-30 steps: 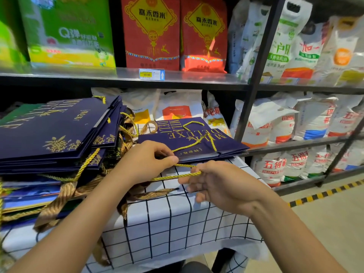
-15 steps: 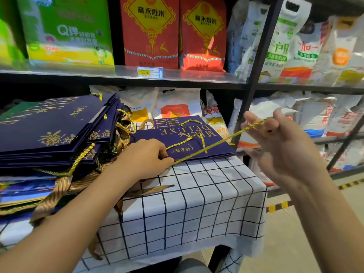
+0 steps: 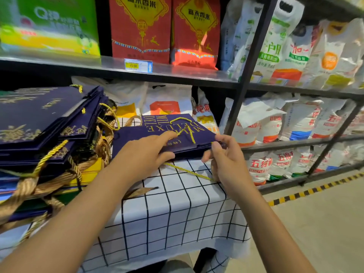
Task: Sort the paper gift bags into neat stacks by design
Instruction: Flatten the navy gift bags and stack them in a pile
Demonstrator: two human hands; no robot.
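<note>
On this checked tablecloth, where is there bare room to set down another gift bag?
The free patch is the near front of the tablecloth, bordered by the small navy stack behind, the big pile to the left and the table's right edge. A loose yellow cord crosses its far part. The left side is crowded with bags and tangled gold handles.

A white tablecloth (image 3: 177, 217) with a black grid is draped over the table, hanging off the front edge. Behind it a dark metal shelf rack (image 3: 250, 62) is packed pretty full: two red rice bags (image 3: 165, 26) with gold diamond labels are stood upright on the upper shelf, a blurry green and yellow box (image 3: 51, 26) is parked to their left, and a yellow price tag (image 3: 138, 65) is clipped to the shelf edge below them. White sacks (image 3: 295, 46) with green, orange and red print are crammed in on the right. Yellow and black hazard tape (image 3: 319, 189) is stuck along the floor.
</note>
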